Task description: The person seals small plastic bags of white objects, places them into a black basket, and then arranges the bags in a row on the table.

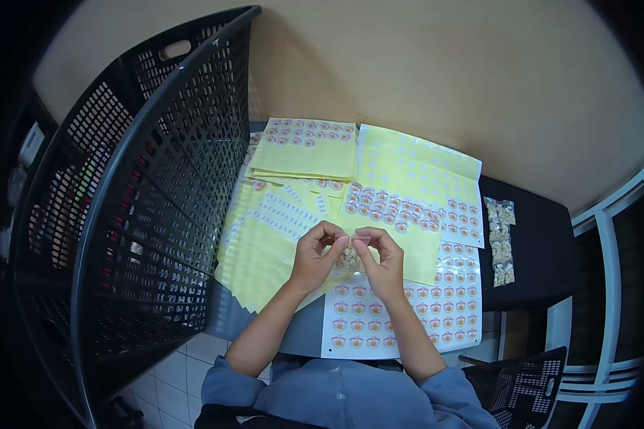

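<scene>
A small clear bag of pale, chunky pieces (347,264) hangs between my two hands over the table. My left hand (317,259) pinches its top edge from the left, thumb against fingers. On the other side my right hand (382,263) pinches the same edge, its thumb close to the left one. Beneath lie yellow backing sheets (261,254), and a white sheet of round orange-and-pink logo stickers (355,343) spreads toward my body. Loose rows of the same stickers (393,209) sit just beyond my fingers.
A large black perforated basket (172,193) stands along the left side. Folded yellow sticker sheets (300,157) lie at the back near the wall. Several filled clear bags (501,250) are lined up on a black surface (540,250) at the right. Another black basket (529,390) is low at the right.
</scene>
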A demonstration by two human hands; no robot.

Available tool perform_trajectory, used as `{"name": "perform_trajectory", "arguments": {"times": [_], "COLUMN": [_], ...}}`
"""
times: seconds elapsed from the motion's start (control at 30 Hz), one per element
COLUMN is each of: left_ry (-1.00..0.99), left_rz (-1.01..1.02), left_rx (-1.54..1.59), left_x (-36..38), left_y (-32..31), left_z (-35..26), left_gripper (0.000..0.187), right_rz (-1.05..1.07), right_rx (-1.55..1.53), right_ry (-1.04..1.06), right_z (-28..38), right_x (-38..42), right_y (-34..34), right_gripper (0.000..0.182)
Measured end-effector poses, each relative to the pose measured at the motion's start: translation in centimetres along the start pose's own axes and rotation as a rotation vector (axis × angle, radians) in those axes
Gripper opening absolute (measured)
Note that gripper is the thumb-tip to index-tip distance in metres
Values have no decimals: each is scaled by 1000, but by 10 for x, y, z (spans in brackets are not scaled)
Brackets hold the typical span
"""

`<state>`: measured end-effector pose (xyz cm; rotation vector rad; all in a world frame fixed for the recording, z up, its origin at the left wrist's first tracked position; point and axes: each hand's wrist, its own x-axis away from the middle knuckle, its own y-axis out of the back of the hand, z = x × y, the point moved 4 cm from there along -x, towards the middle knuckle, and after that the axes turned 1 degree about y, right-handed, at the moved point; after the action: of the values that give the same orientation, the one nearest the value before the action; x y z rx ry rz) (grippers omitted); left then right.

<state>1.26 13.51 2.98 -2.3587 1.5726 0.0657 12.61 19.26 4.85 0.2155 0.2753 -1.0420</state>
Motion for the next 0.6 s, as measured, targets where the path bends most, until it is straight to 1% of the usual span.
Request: {"name": "perform_trajectory", "arguments": {"times": [0.03,0.13,0.27,0.43,0.53,0.6], "left_ry": [13,-31,-67,-200,-246,-220], "left_rz": [-2,9,43,21,-5,-7], "left_rx": [-7,-10,-48,-234,-278,-253], "left_x": [1,2,1,2,3,2], "left_y": [0,-3,-4,-7,-7,-7], "left_z": [1,-1,-3,-11,-12,-11], "left_gripper": [4,4,4,4,3,2], "right_rz": [-58,-13,0,2,-22,-30], "right_rx": [-16,-18,21,133,162,146], "right_ry": [0,51,56,111,133,114], "right_z": [1,2,4,13,18,20], "right_x": [1,-1,1,3,4,3], "right_y": [0,3,3,4,5,7], "right_gripper": [8,7,6,6,5,5]}}
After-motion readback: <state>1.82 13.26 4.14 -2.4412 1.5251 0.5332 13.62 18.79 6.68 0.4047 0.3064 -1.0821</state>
